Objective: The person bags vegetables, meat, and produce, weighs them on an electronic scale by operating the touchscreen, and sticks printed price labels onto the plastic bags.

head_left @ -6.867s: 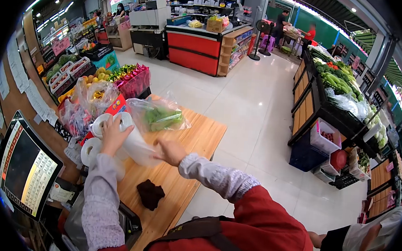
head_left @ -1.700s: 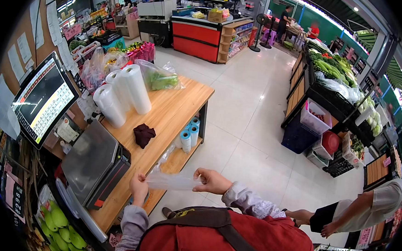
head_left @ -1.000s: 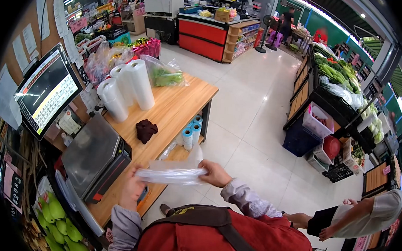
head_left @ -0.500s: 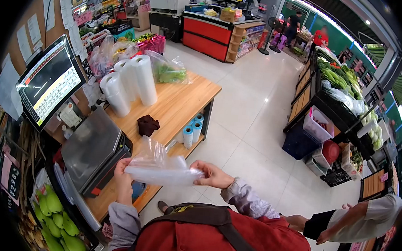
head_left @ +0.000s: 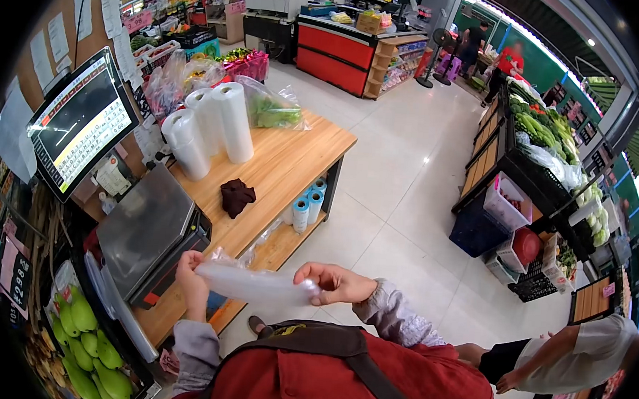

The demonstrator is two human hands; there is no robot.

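Observation:
A translucent plastic bag (head_left: 256, 285) is stretched in a flattened band between my two hands, in front of my chest. My left hand (head_left: 194, 279) pinches its left end, near the corner of the scale (head_left: 146, 229). Its right end is between the thumb and fingers of my right hand (head_left: 335, 282). Beyond them, a dark crumpled cloth (head_left: 237, 197) lies on the wooden table (head_left: 292, 165). Several white plastic bag rolls (head_left: 233, 123) stand upright at the table's far left, beside a clear bag with green vegetables (head_left: 272, 111).
A touch screen (head_left: 83, 123) stands left of the scale. Green produce (head_left: 84, 342) fills a crate at lower left. Blue-and-white rolls (head_left: 301, 214) sit on the shelf below the table. A person in a white shirt (head_left: 596, 348) is at right, below the vegetable stand (head_left: 515, 164).
Over the last seconds my hands have left the rolls and come nearer my body with the bag. Most recently its loose upper part has dropped and the band has been drawn out flatter.

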